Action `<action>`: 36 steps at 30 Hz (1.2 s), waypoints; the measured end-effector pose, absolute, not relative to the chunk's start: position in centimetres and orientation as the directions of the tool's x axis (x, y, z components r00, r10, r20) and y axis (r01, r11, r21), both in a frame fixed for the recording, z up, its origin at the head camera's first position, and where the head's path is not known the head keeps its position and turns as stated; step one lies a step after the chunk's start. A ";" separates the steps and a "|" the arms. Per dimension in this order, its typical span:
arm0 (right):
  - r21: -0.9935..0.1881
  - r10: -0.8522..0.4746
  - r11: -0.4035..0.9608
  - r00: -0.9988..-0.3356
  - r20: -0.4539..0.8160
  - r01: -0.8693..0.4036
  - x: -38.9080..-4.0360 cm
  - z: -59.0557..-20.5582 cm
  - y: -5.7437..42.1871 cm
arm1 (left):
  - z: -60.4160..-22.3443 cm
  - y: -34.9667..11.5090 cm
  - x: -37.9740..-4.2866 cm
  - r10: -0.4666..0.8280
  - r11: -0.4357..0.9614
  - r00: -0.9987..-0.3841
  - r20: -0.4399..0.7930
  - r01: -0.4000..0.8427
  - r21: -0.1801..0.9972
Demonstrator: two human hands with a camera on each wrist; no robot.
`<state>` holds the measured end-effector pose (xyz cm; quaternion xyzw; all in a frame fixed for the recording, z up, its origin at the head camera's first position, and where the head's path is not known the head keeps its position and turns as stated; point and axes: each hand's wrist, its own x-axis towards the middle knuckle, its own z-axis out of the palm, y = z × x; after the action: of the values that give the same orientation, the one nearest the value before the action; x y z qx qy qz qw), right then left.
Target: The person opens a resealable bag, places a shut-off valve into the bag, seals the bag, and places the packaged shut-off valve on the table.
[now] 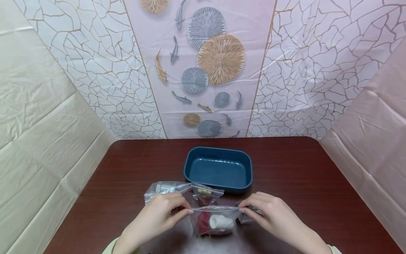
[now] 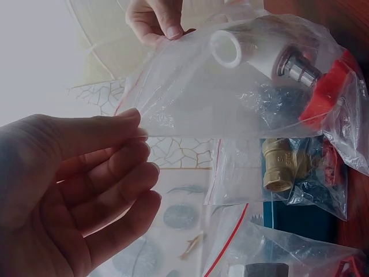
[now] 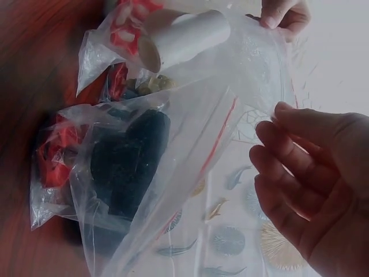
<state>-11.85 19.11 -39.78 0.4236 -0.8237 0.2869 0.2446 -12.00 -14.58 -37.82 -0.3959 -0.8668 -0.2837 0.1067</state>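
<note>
My left hand [image 1: 158, 215] pinches one top corner of a clear zip bag [image 1: 196, 217], and my right hand [image 1: 279, 213] pinches the other corner. The zip edge is stretched between them. Inside the bag lies a white plastic valve [image 1: 221, 223] with a red handle [image 2: 327, 89]. Just behind it, a smaller zip bag [image 1: 209, 191] holds a brass valve [image 2: 279, 167]. Beside my left hand lies another bag [image 1: 152, 190] with a grey-white fitting. Partly hidden by my right hand is a bag [image 3: 190, 156] with a dark green valve [image 3: 130, 164] and red handle [image 3: 57, 150].
A blue rectangular tub [image 1: 219, 150] stands behind the bags on the dark red-brown table [image 1: 133, 162]. Patterned cloth [image 1: 203, 98] hangs at the back, and pale cloth walls [image 1: 47, 123] rise at both sides.
</note>
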 end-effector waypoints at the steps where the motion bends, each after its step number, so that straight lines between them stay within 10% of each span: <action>1: -0.254 -0.555 0.485 -0.519 0.649 -0.837 -11.8 -39.8 19.1 | -37.8 -14.6 -12.0 0.627 0.528 -0.662 0.410 0.748 0.402; 11: -0.218 -0.553 0.542 -0.539 0.635 -0.812 -11.4 -38.6 18.5 | -37.1 -14.7 -11.7 0.653 0.507 -0.586 0.480 0.809 0.298; 22: -0.331 -0.561 0.496 -0.587 0.584 -0.803 -10.8 -38.1 17.4 | -37.2 -14.9 -11.4 0.680 0.551 -0.636 0.365 0.772 0.318; 36: -0.367 -0.545 0.423 -0.556 0.627 -0.829 -10.6 -38.5 15.8 | -36.8 -7.3 -11.5 0.728 0.472 -0.436 0.529 0.878 0.075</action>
<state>-10.57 15.77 -38.47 0.4208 -0.8164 0.3338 0.2122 -11.46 -7.29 -36.79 -0.4841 -0.8297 -0.1725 0.2179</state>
